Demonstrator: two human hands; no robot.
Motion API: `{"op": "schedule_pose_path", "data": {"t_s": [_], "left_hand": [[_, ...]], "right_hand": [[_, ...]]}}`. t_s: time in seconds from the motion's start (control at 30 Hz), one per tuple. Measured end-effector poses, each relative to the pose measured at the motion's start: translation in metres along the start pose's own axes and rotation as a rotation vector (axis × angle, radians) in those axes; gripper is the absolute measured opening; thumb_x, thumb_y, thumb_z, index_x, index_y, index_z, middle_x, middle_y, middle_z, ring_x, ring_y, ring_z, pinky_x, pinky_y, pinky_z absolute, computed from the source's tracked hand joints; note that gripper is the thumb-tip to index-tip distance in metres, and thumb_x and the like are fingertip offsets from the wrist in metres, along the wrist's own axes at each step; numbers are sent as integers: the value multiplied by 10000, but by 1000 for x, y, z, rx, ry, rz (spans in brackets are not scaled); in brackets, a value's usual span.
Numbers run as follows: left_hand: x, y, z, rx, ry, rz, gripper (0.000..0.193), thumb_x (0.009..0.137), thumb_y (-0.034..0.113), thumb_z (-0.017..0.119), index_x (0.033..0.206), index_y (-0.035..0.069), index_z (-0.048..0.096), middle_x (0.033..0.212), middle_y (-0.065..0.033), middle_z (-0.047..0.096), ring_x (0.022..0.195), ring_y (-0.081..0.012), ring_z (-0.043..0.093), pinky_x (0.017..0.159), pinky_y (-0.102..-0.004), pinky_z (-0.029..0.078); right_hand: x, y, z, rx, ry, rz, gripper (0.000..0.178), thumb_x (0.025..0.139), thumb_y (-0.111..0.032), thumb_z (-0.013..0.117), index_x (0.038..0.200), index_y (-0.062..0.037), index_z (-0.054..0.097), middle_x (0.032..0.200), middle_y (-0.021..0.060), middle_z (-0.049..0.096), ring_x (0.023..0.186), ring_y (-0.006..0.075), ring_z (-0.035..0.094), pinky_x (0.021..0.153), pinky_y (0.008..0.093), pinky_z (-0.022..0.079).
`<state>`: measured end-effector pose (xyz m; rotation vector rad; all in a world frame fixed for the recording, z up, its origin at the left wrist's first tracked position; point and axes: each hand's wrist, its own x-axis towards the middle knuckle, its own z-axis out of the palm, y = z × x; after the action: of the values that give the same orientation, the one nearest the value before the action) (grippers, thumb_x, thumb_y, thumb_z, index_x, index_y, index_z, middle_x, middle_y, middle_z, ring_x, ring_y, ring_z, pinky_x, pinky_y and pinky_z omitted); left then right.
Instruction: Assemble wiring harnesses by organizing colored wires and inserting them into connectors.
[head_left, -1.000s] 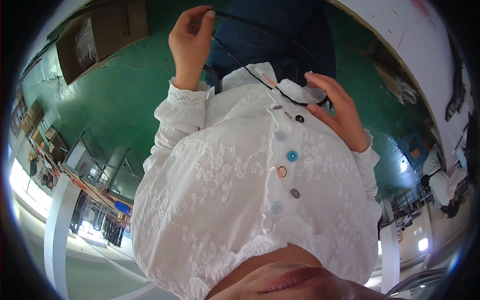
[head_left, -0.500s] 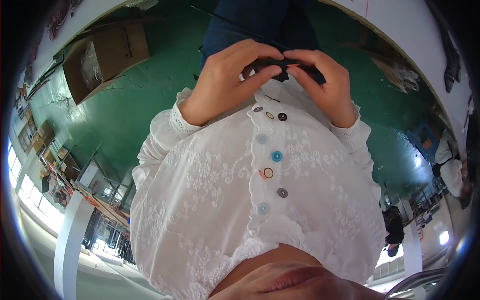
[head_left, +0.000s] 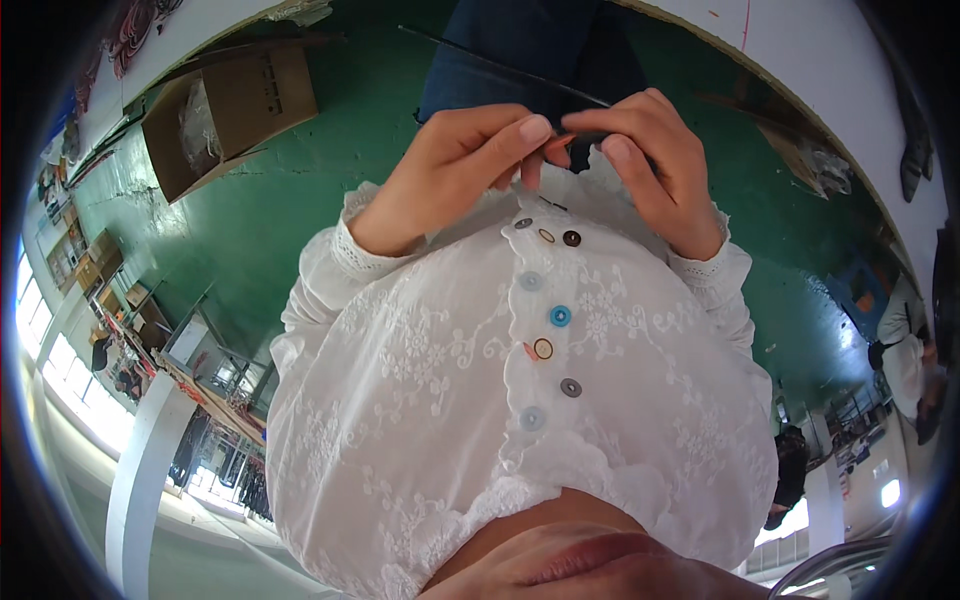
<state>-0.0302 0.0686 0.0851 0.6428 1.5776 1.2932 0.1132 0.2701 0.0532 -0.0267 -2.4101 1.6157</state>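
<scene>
My left hand [head_left: 465, 165] is closed, thumb pressed against the bent fingers. A small orange piece [head_left: 562, 143] shows at its fingertips; its kind is too small to tell. Facing it, my right hand [head_left: 655, 160] is curled, thumb and forefinger around a thin black cord [head_left: 505, 68]. The cord slants from the right knuckles up to the far left, over dark blue trousers [head_left: 500, 45]. Between the two hands a short dark part shows beside the orange piece, and fingers hide how they join. Both hands are held in front of a white embroidered blouse [head_left: 440, 350].
A white table edge [head_left: 780, 50] curves along the far right, with a dark object [head_left: 915, 165] on it. An open cardboard box [head_left: 235, 115] stands on the green floor at the left. Other people [head_left: 905, 360] are at the right rim.
My fingertips have drawn slightly apart. The left thumb has lifted and the left fingers have curled under. The orange piece has shifted left, to the left fingertips.
</scene>
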Motion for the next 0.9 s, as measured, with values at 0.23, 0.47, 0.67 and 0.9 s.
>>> {"op": "schedule_pose_path", "data": {"t_s": [0.23, 0.47, 0.67, 0.9], "left_hand": [[1, 2, -7, -668, -382, -556, 389, 1099, 275, 454, 1073, -24, 701, 821, -34, 606, 765, -119, 504, 730, -256, 430], [-5, -3, -1, -610, -300, -433, 228, 1064, 193, 588, 1076, -1, 707, 938, -12, 693, 822, -80, 595, 747, -240, 474], [-7, -5, 9, 393, 80, 343, 72, 915, 53, 737, 977, 17, 728, 852, -66, 697, 721, -190, 624, 651, -307, 515], [-5, 4, 18, 761, 214, 562, 162, 774, 17, 798, 906, 28, 706, 776, -74, 636, 697, -245, 600, 608, -336, 498]], "right_hand": [[5, 4, -9, -97, -79, -227, 202, 886, -104, 744, 1083, -73, 774, 912, 41, 671, 807, 196, 563, 718, 315, 450], [5, -3, -12, -90, -83, -198, 177, 860, -85, 773, 1035, -67, 759, 924, 42, 687, 807, 205, 583, 719, 321, 455], [5, -15, -12, -127, -151, -60, 164, 850, -63, 784, 1007, -39, 743, 866, 68, 684, 789, 226, 594, 701, 328, 460], [4, -23, -3, -103, -63, 34, 125, 865, -31, 772, 985, -20, 739, 844, 68, 677, 748, 200, 583, 630, 290, 441]]}}
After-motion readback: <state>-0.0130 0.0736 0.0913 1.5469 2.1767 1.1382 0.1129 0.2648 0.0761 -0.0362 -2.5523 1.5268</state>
